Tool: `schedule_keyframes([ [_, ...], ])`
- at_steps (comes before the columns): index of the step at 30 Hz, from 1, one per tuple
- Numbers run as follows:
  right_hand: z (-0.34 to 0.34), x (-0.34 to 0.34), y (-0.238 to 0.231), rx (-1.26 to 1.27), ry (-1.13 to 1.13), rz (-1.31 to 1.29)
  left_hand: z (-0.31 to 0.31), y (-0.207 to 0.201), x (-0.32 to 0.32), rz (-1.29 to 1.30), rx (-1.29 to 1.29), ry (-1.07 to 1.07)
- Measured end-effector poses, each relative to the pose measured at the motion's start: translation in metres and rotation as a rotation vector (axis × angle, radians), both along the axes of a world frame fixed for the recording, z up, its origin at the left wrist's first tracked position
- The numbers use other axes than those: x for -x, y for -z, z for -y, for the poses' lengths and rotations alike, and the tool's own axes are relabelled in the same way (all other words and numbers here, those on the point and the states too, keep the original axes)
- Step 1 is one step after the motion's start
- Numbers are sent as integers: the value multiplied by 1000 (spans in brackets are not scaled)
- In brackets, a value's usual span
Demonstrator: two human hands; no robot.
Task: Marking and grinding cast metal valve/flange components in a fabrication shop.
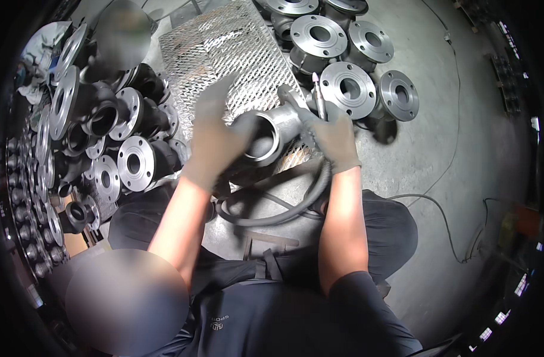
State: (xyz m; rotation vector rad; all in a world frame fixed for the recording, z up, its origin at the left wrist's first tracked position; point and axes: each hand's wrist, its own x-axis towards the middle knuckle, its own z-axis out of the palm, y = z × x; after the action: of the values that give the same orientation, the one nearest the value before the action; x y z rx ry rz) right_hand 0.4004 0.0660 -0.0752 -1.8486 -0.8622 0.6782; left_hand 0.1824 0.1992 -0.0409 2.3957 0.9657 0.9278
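A grey metal valve body, with a round open mouth facing me and a flange at its far end, rests tilted on the metal mesh table. Beside its mouth is my gloved left hand, blurred, fingers stretched out and thumb near the rim; whether it touches cannot be told. My gloved right hand is closed around a slim die grinder with a pink grinding tip pointing up and away. Those fingers also lie against the flange end of the valve body.
Several flanged valve bodies are piled at the left, and more flanged valve bodies stand at the far right. The mesh table spans the middle. A thick hose loops below my hands; a thin cable crosses the floor.
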Motion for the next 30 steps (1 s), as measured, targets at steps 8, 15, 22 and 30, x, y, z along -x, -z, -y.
schedule_keyframes([
  [8,18,25,-12,143,79,-14,94,67,152,630,1077,-476],
  [15,30,42,0,61,116,-28,83,35,117,583,1157,-372],
  [22,29,73,14,122,77,-237,85,-78,147,520,1026,-225],
  [30,15,95,59,108,32,-104,103,-74,167,183,672,-141],
])
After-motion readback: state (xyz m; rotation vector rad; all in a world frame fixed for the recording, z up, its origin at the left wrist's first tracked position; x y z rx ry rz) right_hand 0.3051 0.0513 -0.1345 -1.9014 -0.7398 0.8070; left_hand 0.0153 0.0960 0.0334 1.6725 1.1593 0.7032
